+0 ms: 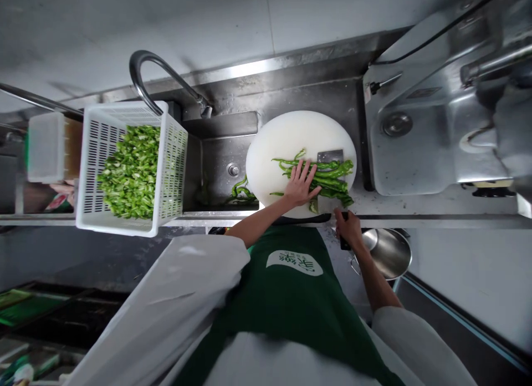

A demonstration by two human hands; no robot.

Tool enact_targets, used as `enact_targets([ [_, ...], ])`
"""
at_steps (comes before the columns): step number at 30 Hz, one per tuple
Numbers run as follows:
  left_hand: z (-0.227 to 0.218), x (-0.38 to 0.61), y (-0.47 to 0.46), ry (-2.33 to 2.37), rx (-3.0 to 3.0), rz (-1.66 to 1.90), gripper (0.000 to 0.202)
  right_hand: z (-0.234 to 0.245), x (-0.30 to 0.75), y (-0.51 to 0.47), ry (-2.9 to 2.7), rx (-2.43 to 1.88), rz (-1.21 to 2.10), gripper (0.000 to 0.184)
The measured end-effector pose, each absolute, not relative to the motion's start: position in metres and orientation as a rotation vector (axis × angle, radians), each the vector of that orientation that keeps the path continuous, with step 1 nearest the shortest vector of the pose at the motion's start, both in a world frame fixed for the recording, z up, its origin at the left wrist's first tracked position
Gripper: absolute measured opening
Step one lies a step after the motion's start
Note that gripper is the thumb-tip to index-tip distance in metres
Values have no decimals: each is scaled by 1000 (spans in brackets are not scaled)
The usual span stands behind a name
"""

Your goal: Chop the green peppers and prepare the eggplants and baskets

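a white basket [93,169] of chopped greens sits left of the sink [216,164]. long green peppers [336,172] lie on the round cutting board [286,131]. the left hand [300,186] presses flat on them, fingers spread. the right hand [349,228] is clenched round the knife [330,156] handle.
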State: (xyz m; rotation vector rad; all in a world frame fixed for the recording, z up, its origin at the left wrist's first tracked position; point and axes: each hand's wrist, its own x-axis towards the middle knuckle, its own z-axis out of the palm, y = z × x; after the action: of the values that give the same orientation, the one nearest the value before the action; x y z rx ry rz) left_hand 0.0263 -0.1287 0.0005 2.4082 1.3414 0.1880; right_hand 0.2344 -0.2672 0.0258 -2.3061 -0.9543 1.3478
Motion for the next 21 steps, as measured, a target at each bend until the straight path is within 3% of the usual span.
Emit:
enact_targets([
  [16,1,29,-120,1343,2423,200,88,24,228,-255,-1080,-2240,1321,35],
  [21,13,-6,-92,1501,2345,132,79,12,227,-257,-1072,-2217,1339,45],
])
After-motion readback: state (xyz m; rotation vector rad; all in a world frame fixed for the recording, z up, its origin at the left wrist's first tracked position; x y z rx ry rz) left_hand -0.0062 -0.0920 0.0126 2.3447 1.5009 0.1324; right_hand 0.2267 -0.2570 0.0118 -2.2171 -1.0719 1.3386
